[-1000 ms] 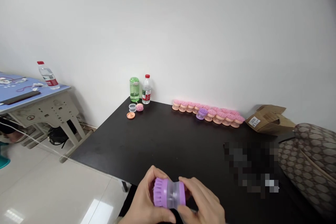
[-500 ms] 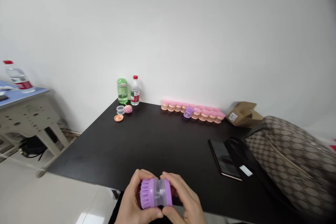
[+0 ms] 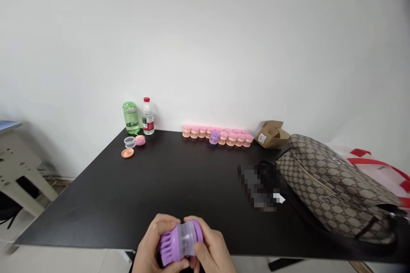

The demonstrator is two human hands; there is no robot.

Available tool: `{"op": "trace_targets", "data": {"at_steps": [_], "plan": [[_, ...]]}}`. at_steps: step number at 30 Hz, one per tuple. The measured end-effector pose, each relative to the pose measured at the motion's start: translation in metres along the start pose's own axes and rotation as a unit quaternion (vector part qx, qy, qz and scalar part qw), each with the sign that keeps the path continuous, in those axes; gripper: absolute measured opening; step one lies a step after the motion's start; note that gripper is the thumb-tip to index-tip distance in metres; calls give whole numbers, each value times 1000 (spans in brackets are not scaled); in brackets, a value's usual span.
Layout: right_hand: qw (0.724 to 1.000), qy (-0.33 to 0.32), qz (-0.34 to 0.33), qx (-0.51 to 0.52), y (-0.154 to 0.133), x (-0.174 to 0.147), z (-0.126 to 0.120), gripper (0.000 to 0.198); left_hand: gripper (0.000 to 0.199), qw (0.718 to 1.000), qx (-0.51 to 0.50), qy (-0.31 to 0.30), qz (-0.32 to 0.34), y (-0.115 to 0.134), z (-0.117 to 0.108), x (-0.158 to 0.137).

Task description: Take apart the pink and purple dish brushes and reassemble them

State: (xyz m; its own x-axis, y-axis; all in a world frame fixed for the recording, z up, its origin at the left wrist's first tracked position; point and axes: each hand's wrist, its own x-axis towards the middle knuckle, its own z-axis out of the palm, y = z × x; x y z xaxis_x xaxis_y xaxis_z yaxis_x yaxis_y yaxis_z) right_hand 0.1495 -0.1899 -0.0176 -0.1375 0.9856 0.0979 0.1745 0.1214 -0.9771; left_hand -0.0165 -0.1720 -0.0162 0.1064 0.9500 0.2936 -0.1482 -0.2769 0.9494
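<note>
Between my two hands, over the near edge of the black table, is a purple scrubbing brush (image 3: 186, 239) with a clear middle section. It lies on its side, bristles toward the left. My left hand (image 3: 150, 243) is closed around the bristle end. The fingers of my right hand (image 3: 211, 245) grip the purple cap end. Farther off on the table, a row of pink brushes (image 3: 230, 138) stands along the wall, with one purple brush (image 3: 214, 137) in front. At the back left lie a clear ring (image 3: 130, 141), a pink bristle head (image 3: 140, 140) and an orange cap (image 3: 127, 153).
A green bottle (image 3: 131, 118) and a red-capped water bottle (image 3: 147, 117) stand at the table's back left corner. To the right are a cardboard box (image 3: 272, 135), a patterned bag (image 3: 333, 183) and a pixelated dark object (image 3: 258, 185). Another desk (image 3: 19, 162) stands at left.
My view has turned to the right, so the table's things sit farther left. The brush is tilted a little differently, and my right fingers have shifted on its cap end.
</note>
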Motion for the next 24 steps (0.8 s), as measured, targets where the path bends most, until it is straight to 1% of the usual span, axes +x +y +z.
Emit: {"op": "trace_targets", "data": {"at_steps": [3, 6, 8, 10, 12, 15, 18, 20, 22, 24], "plan": [[998, 27, -44, -25, 0, -5, -7, 67, 50, 998, -40, -33, -28, -2, 3, 1], [994, 13, -90, -56, -4, -9, -16, 54, 52, 993, -68, -68, -63, -4, 1, 0], [990, 0, -118, -81, -8, -9, -21, 54, 57, 992, -59, -86, -66, -7, -3, 0], [983, 3, -154, -100, -12, -7, -23, 57, 62, 992, -42, -105, -60, -7, -8, 0], [974, 10, -193, -119, -16, -6, -24, 58, 62, 989, -39, -126, -64, -5, -10, 1], [963, 16, -224, -147, -23, -5, -25, 58, 61, 980, -81, -148, -110, 4, -11, 2], [956, -7, -241, -169, -30, -6, -27, 61, 62, 962, -141, -167, -163, 12, -9, 2], [944, -11, -263, -197, -35, -7, -29, 59, 62, 953, -163, -174, -186, 15, -8, 2], [925, 13, -289, -244, -36, -7, -29, 59, 61, 947, -177, -174, -205, 15, -7, 1], [903, 58, -313, -288, -33, -8, -26, 61, 60, 947, -183, -172, -202, 14, -6, -1]]}}
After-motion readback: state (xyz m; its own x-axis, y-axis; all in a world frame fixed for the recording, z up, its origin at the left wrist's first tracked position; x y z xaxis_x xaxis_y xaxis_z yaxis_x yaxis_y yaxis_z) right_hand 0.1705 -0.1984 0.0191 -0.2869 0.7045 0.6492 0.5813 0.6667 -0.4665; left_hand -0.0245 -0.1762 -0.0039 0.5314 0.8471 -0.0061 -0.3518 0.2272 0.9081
